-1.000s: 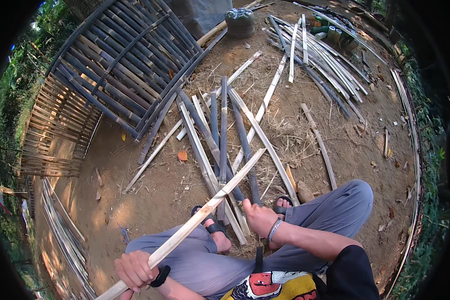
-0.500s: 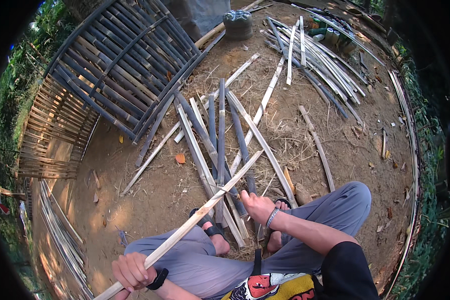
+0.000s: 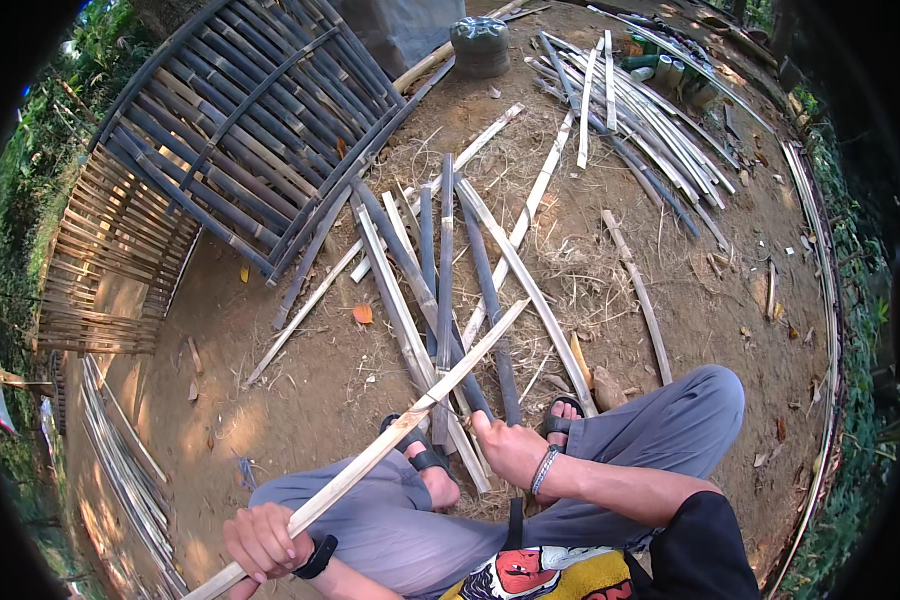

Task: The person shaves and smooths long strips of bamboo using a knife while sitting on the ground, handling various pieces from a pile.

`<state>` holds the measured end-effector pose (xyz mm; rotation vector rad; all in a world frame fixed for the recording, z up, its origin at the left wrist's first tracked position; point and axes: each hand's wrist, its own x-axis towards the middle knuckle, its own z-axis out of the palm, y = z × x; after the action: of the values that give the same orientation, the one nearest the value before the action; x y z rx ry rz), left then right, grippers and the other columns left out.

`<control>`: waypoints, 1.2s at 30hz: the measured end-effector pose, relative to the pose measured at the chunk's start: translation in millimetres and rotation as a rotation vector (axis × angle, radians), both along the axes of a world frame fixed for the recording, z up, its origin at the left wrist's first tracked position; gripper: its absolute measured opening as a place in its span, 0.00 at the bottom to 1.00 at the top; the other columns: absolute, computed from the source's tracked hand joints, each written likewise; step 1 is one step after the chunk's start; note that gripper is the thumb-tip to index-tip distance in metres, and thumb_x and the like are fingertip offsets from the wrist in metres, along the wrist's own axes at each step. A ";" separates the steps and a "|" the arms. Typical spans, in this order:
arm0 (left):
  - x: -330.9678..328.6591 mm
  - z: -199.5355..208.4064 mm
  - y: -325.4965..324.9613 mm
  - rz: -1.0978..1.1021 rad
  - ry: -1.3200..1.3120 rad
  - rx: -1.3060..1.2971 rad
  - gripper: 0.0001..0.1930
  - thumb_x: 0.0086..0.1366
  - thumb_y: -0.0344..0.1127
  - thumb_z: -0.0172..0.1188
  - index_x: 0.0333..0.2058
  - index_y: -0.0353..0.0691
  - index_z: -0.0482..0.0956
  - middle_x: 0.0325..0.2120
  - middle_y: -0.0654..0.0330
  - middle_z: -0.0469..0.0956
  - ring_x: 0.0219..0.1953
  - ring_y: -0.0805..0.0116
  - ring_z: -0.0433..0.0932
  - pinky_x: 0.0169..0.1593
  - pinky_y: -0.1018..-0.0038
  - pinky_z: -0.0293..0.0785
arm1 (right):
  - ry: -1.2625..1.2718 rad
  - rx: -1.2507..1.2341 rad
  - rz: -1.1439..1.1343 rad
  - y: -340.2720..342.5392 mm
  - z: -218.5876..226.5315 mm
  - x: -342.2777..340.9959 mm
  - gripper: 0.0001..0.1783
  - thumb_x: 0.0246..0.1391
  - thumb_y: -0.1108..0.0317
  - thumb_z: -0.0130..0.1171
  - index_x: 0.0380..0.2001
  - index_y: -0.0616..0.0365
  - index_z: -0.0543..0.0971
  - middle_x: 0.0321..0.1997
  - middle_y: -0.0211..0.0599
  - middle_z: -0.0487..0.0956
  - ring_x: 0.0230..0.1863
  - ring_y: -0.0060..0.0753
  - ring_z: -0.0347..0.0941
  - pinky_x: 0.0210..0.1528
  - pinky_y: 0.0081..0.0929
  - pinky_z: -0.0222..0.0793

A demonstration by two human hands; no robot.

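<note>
I sit on bare earth with my knees bent, in grey trousers and black sandals. My left hand [image 3: 263,541] grips the near end of a long pale bamboo strip [image 3: 425,398] that slants up to the right over my left foot. My right hand [image 3: 510,447], with a bracelet at the wrist, reaches down among the split bamboo slats [image 3: 445,270] lying in front of my feet; its fingers touch the near end of one dark slat, and whether they close on it cannot be told.
A woven bamboo panel [image 3: 240,130] leans at the upper left, with a slatted fence piece [image 3: 110,270] beside it. More long strips [image 3: 660,110] lie at the upper right near a round dark object [image 3: 480,45]. Thin strips [image 3: 120,470] lie at the left edge.
My right hand has moved slightly down and left toward the slats by my feet. The long strip in my left hand has hardly shifted.
</note>
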<state>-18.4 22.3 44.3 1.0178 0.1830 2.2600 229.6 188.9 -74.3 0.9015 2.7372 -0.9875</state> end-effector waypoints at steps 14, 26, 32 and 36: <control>-0.8 0.1 3.3 0.008 -0.042 -0.012 0.21 0.49 0.41 0.75 0.10 0.45 0.70 0.06 0.69 0.66 0.07 0.79 0.61 0.14 0.82 0.60 | -0.038 0.065 -0.227 58.7 -69.0 12.3 0.13 0.51 0.76 0.49 0.39 0.66 0.61 0.25 0.57 0.78 0.26 0.55 0.79 0.25 0.43 0.76; 4.0 7.8 14.7 0.026 -0.050 0.020 0.20 0.50 0.39 0.74 0.11 0.43 0.70 0.05 0.69 0.66 0.06 0.80 0.61 0.14 0.83 0.61 | -0.138 0.020 -0.275 85.2 -98.7 23.9 0.10 0.53 0.78 0.45 0.39 0.67 0.61 0.25 0.61 0.77 0.29 0.58 0.79 0.28 0.46 0.76; 0.6 3.3 10.0 0.149 -0.155 -0.001 0.20 0.52 0.39 0.72 0.12 0.44 0.69 0.06 0.70 0.66 0.07 0.81 0.61 0.14 0.83 0.61 | -0.098 0.037 -0.346 101.5 -117.9 19.6 0.08 0.55 0.77 0.44 0.39 0.68 0.63 0.26 0.59 0.79 0.29 0.58 0.79 0.28 0.44 0.77; -3.3 4.7 12.5 0.019 -0.031 0.004 0.20 0.54 0.42 0.71 0.15 0.45 0.67 0.07 0.71 0.63 0.09 0.81 0.60 0.16 0.83 0.60 | -0.121 0.055 -0.311 126.0 -151.0 33.6 0.08 0.56 0.75 0.41 0.39 0.66 0.61 0.24 0.59 0.78 0.27 0.59 0.78 0.27 0.48 0.75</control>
<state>-21.7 34.8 48.9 0.9866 0.1751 2.2924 263.2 314.9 -225.3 1.3797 2.5846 -0.8695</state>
